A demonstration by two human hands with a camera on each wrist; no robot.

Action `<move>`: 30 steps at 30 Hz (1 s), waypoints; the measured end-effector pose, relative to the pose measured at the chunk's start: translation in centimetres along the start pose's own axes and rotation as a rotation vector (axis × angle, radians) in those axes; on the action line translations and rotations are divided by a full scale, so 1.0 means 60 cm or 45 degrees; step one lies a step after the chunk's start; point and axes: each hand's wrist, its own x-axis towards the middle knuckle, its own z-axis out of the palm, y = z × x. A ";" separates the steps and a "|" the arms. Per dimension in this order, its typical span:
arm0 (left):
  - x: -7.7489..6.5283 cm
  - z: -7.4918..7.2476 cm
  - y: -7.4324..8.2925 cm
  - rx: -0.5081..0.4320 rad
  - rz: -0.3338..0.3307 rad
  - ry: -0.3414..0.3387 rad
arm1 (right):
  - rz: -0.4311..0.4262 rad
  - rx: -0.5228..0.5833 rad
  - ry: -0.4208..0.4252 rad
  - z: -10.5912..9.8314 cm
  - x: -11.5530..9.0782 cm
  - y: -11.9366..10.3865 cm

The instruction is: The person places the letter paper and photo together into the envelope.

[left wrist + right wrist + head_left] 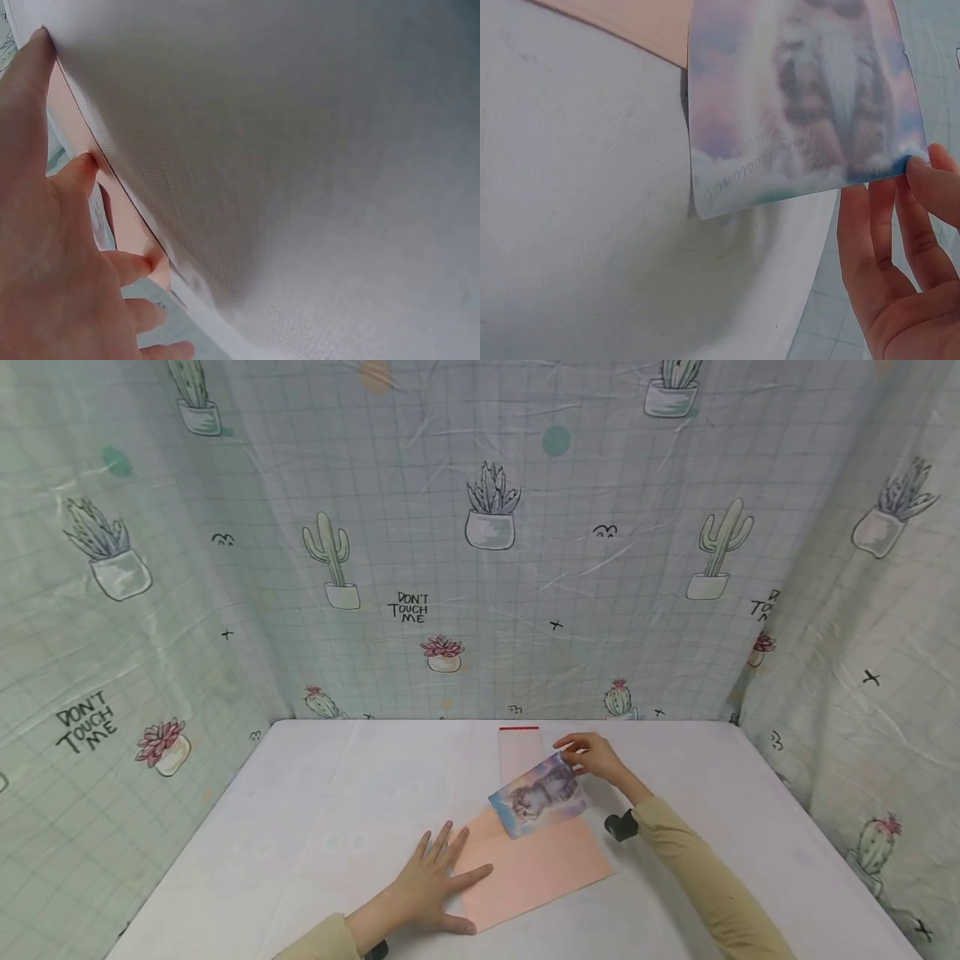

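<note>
My right hand (595, 757) pinches one corner of a card (536, 797) printed with a cat picture against a blue, pink and purple background. In the right wrist view the thumb lies over the card (802, 97) and the fingers sit behind it. The card overlaps the far part of a peach-coloured envelope (532, 877) lying flat on the table. My left hand (431, 885) rests on the envelope's left side with its fingers spread. In the left wrist view the thumb and fingertips press along the envelope's edge (124, 202).
A clear plastic sleeve (517, 747) with a red strip lies beyond the card. The white table (322, 827) ends at a hanging cloth (450, 568) printed with cacti. A black wrist camera (621, 826) shows beside the right sleeve.
</note>
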 end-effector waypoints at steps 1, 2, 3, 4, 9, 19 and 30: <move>0.000 0.000 0.000 -0.012 0.003 0.004 | -0.001 -0.001 0.005 0.001 0.000 0.000; 0.000 0.001 -0.001 -0.043 0.006 0.007 | 0.000 0.004 0.014 0.002 0.000 0.001; 0.000 0.002 -0.001 -0.054 0.007 0.004 | -0.014 0.002 0.016 0.003 0.000 0.002; 0.000 0.002 -0.002 -0.057 0.009 0.008 | -0.010 0.008 0.023 0.005 0.001 0.003; 0.002 0.007 -0.004 -0.074 0.020 -0.008 | -0.061 -0.007 -0.004 0.015 -0.001 -0.002; 0.006 0.011 -0.004 -0.149 0.089 -0.026 | -0.089 0.034 -0.074 0.034 -0.028 -0.049; 0.010 0.006 -0.002 -0.140 0.056 -0.081 | -0.050 0.002 -0.032 0.048 -0.007 -0.005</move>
